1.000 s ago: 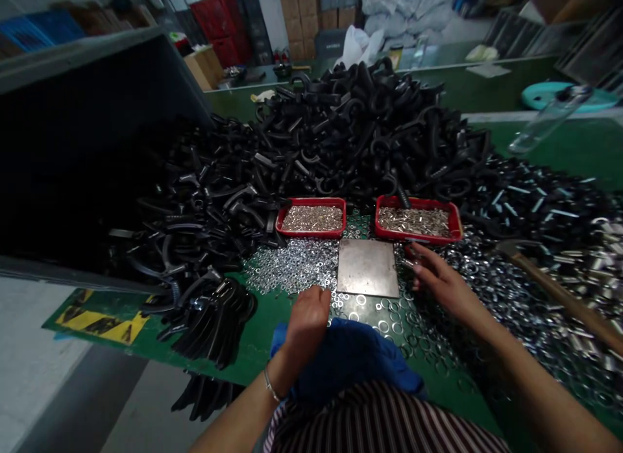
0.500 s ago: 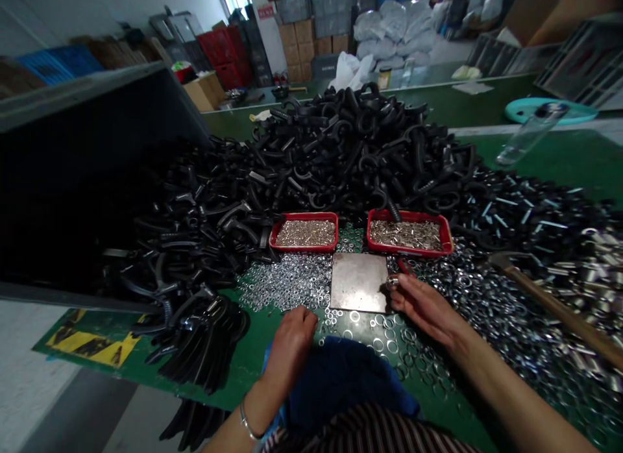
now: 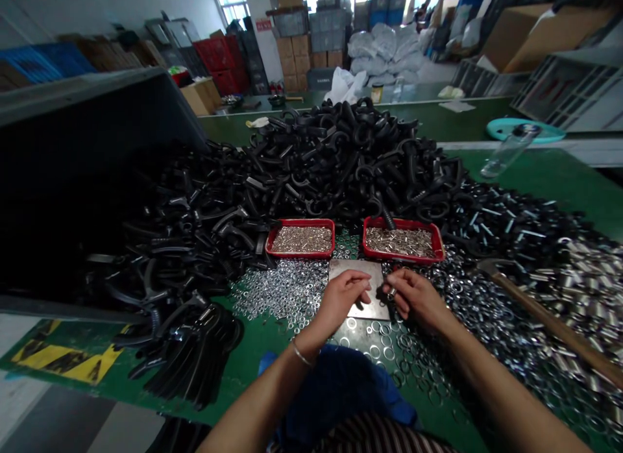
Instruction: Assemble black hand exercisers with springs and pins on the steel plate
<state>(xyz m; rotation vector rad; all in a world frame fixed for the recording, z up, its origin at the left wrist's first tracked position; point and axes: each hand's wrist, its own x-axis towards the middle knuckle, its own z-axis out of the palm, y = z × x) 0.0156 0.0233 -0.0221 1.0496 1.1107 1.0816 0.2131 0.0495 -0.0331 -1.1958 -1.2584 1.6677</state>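
Observation:
My left hand [image 3: 341, 302] lies over the near part of a square steel plate [image 3: 353, 270], with no object showing in it. My right hand [image 3: 413, 298] is at the plate's right edge, pinching a small metal ring [image 3: 391, 293] between its fingertips. Loose steel washers [image 3: 277, 291] surround the plate on the green table. Just beyond it stand a red tray of small silver parts [image 3: 300, 224] and another red tray of small metal sleeves [image 3: 371, 232]. My hands hide the plate's near half.
A large heap of black curved handles [image 3: 341, 161] rises behind the trays and spreads left. A wooden-handled hammer [image 3: 549, 323] lies among metal parts at right. A blue cloth [image 3: 341, 391] covers my lap. A glass bottle [image 3: 509, 151] stands at the far right.
My left hand has moved forward from the table's near edge onto the plate. My right hand has moved slightly toward it, still at the ring. The view has tilted upward.

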